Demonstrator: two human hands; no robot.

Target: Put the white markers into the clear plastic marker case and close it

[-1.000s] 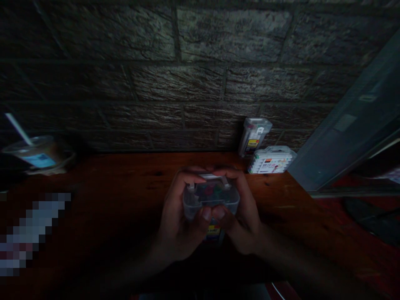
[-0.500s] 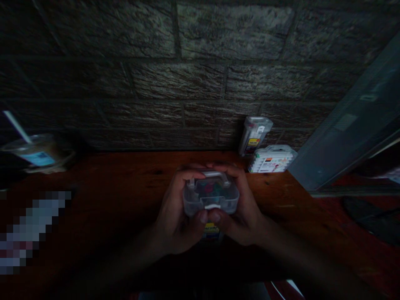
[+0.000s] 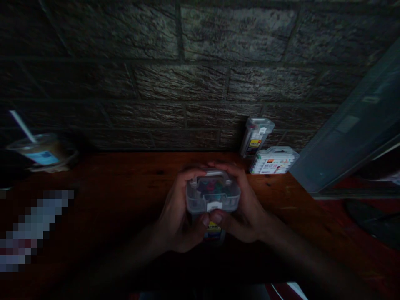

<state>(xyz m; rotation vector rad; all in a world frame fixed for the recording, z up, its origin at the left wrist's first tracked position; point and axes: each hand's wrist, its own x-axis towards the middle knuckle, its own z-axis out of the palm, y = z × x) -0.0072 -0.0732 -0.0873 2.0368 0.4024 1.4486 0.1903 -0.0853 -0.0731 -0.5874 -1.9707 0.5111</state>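
Note:
A clear plastic case [image 3: 193, 204] with a folding handle and a white latch stands upright over the wooden table, its top toward me. Dark and coloured pieces, a pink one among them, show dimly through its lid. My left hand [image 3: 179, 212] wraps its left side and my right hand [image 3: 245, 204] its right side. Both thumbs meet just under the latch, and the fingers reach round behind the handle. Below the thumbs a yellow and blue label shows on the case's front. The bottom of the case is lost in shadow.
Against the brick wall stand a tall clear case [image 3: 256, 137] and a low white carry case [image 3: 274, 161] on the wooden table [image 3: 131, 179]. A drink cup with a straw [image 3: 42, 152] is at the left, behind a pixelated patch. A grey metal frame [image 3: 337, 137] borders the right.
My thumbs sit slightly lower, and more of the white latch shows above them. The whole view has shifted a little. Both hands still hold the case.

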